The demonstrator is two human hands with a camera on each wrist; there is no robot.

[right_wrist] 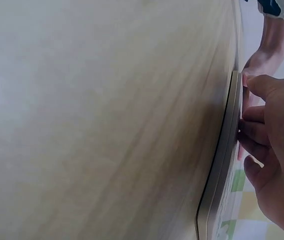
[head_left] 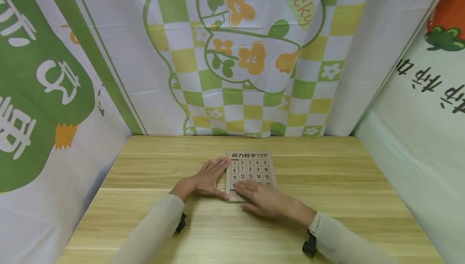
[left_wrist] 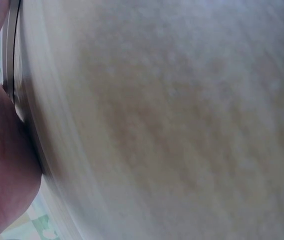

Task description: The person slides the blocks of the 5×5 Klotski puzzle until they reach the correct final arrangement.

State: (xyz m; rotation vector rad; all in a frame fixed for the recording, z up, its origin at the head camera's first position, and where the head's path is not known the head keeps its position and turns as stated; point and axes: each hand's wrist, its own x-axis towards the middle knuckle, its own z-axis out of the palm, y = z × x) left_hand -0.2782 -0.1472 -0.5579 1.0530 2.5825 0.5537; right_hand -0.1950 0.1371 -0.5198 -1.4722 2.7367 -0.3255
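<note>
A wooden sliding number puzzle (head_left: 250, 155) lies flat on the table, Chinese lettering across its top. Rows of numbered tiles (head_left: 250, 169) fill its frame, with 1 to 5 along the upper row. My left hand (head_left: 206, 180) spreads at the left edge of the puzzle, fingertips by the upper corner and thumb by the lower one. Over the lower rows lies my right hand (head_left: 267, 200), its fingertips touching a tile near the left side and hiding several others. Part of a bare recess shows in the bottom strip. In the right wrist view, those fingers (right_wrist: 255, 131) bend slightly onto the puzzle's top face.
The light wood table (head_left: 327, 175) extends around the puzzle on all sides. A green and yellow checked curtain (head_left: 250, 94) hangs along its back edge, with printed cloth at left and right. Dark straps (head_left: 310, 244) sit on both wrists.
</note>
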